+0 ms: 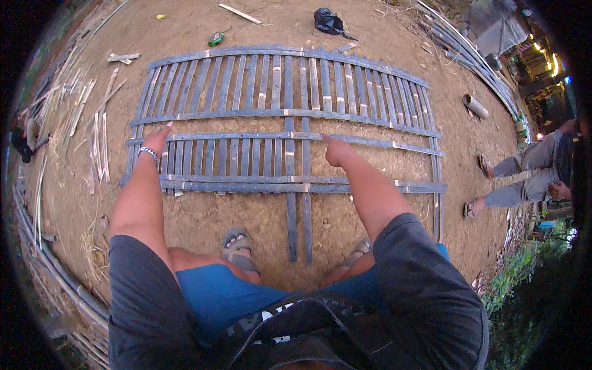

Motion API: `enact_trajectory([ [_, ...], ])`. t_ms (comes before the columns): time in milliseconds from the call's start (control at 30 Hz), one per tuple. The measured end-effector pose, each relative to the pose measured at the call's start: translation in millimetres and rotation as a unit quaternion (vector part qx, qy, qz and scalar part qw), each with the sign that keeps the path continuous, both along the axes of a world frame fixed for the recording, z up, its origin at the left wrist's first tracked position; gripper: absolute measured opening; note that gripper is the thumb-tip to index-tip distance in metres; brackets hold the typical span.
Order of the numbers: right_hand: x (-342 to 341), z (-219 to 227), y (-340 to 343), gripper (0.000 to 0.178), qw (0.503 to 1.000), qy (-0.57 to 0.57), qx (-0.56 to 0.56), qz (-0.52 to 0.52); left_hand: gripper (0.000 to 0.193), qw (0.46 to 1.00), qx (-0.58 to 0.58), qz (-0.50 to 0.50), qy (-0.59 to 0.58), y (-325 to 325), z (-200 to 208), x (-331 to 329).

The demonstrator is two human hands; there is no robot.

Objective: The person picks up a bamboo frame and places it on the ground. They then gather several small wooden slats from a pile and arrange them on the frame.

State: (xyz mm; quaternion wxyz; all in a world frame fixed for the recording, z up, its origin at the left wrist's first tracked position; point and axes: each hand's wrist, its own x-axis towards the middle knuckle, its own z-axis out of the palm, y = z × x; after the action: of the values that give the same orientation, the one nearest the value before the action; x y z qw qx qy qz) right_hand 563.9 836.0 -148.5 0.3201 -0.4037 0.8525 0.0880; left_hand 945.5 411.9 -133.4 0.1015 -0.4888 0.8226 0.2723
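A flat bamboo lattice panel, grey-painted with long rails and many narrow slats, lies on the dirt in front of me. My left hand, with a bracelet at the wrist, is over the panel's left side between two middle rails, its index finger stretched out. Near the centre, my right hand points with its index finger at a middle rail; the other fingers look curled. Neither hand shows anything held. Below the right hand, bare dirt shows between the rails, while slats fill the left part. Two long uprights extend toward my feet.
Beyond the panel lie a green tape measure and a black plastic bag. Loose split strips litter the left ground. At right are a short bamboo tube, piled poles and a standing person. Another person is far left.
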Motion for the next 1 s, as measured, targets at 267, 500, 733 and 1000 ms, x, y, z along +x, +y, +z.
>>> enact_trajectory([
  [267, -27, -12, 31, 0.079, 0.999, 0.034, 0.024, -0.012, 0.081, 0.999, -0.007, -0.031, 0.038, -18, -18, -17],
  [500, -130, -17, 175, 0.046, 0.979, 0.144, 0.138, -0.05, 0.054, 0.988, -0.068, -0.137, 0.024, -24, -1, -15],
  [733, -109, 29, 235, 0.039, 0.978, -0.012, 0.132, 0.16, 0.05, 0.969, -0.127, -0.202, -0.067, -9, -5, -28],
  [1000, -32, 37, 182, 0.035, 0.962, 0.001, 0.208, 0.178, 0.057, 0.983, -0.084, -0.161, 0.001, 11, -15, -60],
])
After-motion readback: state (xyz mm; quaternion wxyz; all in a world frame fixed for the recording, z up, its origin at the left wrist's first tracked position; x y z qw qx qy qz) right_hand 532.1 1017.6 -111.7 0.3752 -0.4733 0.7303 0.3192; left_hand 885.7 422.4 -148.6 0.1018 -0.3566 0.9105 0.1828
